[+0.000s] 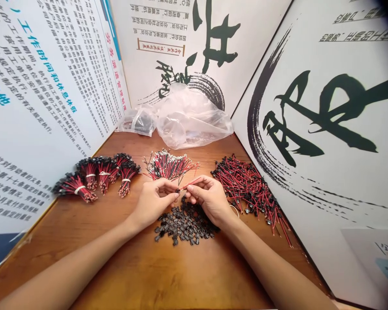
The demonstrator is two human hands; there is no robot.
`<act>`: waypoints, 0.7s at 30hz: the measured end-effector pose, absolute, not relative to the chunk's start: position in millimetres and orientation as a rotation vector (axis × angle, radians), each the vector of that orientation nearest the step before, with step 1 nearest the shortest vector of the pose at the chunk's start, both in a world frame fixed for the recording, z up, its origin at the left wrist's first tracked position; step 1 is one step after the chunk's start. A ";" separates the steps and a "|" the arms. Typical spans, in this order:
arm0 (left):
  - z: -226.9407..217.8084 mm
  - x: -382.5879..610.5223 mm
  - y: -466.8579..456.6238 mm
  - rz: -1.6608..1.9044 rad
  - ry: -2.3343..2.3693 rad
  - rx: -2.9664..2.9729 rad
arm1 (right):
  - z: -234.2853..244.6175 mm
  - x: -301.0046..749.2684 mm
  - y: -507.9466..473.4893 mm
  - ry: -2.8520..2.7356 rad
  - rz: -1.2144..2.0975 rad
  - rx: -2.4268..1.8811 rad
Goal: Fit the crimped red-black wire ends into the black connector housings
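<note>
left hand [153, 198]: I pinched a small black housing [178, 190] between thumb and forefinger.
right hand [210, 198]: I held a red-black wire pair [192, 182], its end touching the housing.
under my hands: loose pile of black housings [184, 224] on the wooden table [142, 267].
ahead: untied wire bunch [170, 165], bare ends fanned out.
left side: tied bundles [97, 174], each banded, laid in a row.
right side: heap of wires with black ends [252, 187].
back corner: clear plastic bags [187, 116].
surround: printed boards [45, 86] stood on three sides.
</note>
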State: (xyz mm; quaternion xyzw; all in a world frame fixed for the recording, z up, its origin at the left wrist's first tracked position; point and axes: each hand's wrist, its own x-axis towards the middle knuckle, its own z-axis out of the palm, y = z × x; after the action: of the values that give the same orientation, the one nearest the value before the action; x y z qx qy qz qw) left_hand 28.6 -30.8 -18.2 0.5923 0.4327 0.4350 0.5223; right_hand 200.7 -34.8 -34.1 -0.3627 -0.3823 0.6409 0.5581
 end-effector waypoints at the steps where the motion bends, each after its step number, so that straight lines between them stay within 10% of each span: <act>1: -18.5 28.3 -30.6 1.042 1.040 1.432 | -34.1 200.8 -34.9 -0.903 1.503 -0.861; 21: -15.3 27.6 -32.8 1.054 1.068 1.526 | -31.8 199.1 -38.1 -0.952 1.417 -0.930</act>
State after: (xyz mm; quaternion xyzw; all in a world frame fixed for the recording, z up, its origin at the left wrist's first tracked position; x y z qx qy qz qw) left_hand 27.6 -32.8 -15.3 0.6254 0.4378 0.4320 0.4802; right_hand 199.1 -38.1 -31.8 -0.3952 -0.4047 0.6020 0.5636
